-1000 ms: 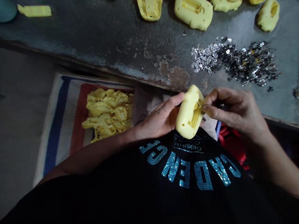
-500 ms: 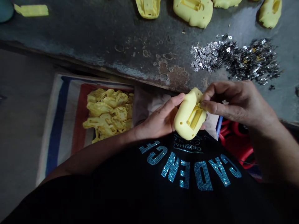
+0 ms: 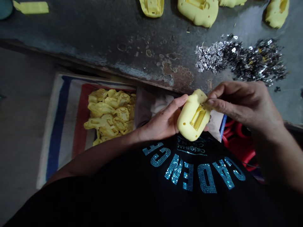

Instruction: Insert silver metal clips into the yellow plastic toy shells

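Beside the table edge (image 3: 118, 73): left hand (image 3: 161, 121) cradling a yellow plastic shell (image 3: 189, 126), fingers (image 3: 176, 102) curled round it; right hand (image 3: 246, 105), fingertips (image 3: 210, 102) pinching its slot.

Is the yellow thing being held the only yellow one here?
No, besides the held yellow plastic piece, more pieces lie on the tabletop and a heap sits on striped cloth.

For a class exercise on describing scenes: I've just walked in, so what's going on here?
A person holds a yellow moulded plastic casing in their left hand, while their right hand pinches at the casing's recessed slot; whatever it grips is too small to tell. More yellow casings and a heap of small metal pieces lie on a worn, rust-patched metal workbench. A pile of yellow moulded parts lies on a striped woven sack below the bench.
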Demonstrator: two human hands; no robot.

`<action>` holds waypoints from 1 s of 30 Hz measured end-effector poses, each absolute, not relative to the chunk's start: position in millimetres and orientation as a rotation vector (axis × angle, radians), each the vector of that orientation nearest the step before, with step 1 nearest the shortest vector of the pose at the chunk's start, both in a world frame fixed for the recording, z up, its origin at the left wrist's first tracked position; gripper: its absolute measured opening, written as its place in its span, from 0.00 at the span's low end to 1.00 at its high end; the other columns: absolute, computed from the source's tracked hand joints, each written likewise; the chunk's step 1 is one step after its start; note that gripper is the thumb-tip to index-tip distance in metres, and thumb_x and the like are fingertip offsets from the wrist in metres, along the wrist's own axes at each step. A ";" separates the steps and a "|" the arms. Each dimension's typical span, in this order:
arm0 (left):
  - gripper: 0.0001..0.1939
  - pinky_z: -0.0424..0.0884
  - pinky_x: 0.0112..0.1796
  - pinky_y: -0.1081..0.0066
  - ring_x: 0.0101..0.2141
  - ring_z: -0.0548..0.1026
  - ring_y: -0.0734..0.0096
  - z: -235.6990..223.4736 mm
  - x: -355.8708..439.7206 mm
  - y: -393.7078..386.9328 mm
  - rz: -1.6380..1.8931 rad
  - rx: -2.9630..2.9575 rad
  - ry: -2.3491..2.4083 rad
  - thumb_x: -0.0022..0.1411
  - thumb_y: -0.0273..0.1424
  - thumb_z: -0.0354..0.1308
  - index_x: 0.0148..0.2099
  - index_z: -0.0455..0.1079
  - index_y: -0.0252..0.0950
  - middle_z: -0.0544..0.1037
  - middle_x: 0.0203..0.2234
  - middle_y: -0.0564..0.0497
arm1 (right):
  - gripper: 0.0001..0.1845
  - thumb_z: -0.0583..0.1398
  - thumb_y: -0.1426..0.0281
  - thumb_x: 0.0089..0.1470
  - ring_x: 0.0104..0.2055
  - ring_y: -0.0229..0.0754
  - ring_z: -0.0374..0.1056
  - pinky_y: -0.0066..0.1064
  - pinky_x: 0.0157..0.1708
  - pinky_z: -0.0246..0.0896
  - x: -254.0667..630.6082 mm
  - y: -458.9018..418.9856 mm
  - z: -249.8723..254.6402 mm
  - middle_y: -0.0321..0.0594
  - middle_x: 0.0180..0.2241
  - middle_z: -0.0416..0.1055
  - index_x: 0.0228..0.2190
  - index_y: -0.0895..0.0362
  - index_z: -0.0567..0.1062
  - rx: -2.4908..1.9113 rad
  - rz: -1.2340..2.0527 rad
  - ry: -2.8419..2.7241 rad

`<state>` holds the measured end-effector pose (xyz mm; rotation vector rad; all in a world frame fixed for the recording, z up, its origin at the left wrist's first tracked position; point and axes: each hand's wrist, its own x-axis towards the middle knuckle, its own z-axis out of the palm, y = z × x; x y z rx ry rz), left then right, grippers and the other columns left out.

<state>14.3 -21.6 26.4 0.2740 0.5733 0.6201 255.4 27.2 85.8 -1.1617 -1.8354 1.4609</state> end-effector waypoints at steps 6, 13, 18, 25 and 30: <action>0.34 0.90 0.45 0.54 0.44 0.92 0.47 21.9 14.0 -22.0 0.617 0.277 0.558 0.85 0.53 0.56 0.78 0.73 0.37 0.92 0.48 0.39 | 0.11 0.79 0.61 0.63 0.28 0.37 0.75 0.28 0.27 0.69 258.7 14.6 78.0 0.33 0.30 0.84 0.37 0.52 0.87 -1.193 1.312 -1.797; 0.32 0.89 0.52 0.58 0.59 0.89 0.44 18.1 28.8 -23.0 0.783 0.352 0.607 0.78 0.50 0.69 0.73 0.78 0.36 0.89 0.62 0.35 | 0.09 0.75 0.63 0.64 0.29 0.39 0.74 0.33 0.29 0.66 258.0 15.2 70.0 0.32 0.31 0.83 0.35 0.50 0.83 -1.166 1.109 -2.016; 0.37 0.89 0.39 0.63 0.51 0.92 0.44 15.6 20.0 -12.6 0.688 0.378 0.621 0.75 0.53 0.71 0.74 0.77 0.35 0.90 0.59 0.33 | 0.09 0.73 0.62 0.66 0.28 0.42 0.72 0.36 0.28 0.64 280.6 33.1 55.8 0.34 0.30 0.81 0.34 0.48 0.82 -1.222 0.891 -1.978; 0.30 0.90 0.46 0.61 0.50 0.92 0.46 16.6 14.1 -3.8 0.708 0.325 0.646 0.77 0.50 0.69 0.68 0.82 0.32 0.92 0.56 0.34 | 0.05 0.67 0.67 0.71 0.37 0.48 0.79 0.39 0.36 0.73 316.1 46.3 24.8 0.41 0.38 0.85 0.41 0.48 0.86 -1.394 0.257 -2.164; 0.31 0.88 0.59 0.51 0.58 0.90 0.40 22.2 14.5 -4.7 0.751 0.260 0.715 0.76 0.47 0.70 0.71 0.80 0.31 0.91 0.57 0.32 | 0.04 0.69 0.67 0.71 0.36 0.46 0.79 0.40 0.36 0.73 331.6 32.7 21.6 0.37 0.37 0.84 0.42 0.46 0.86 -1.453 0.358 -1.975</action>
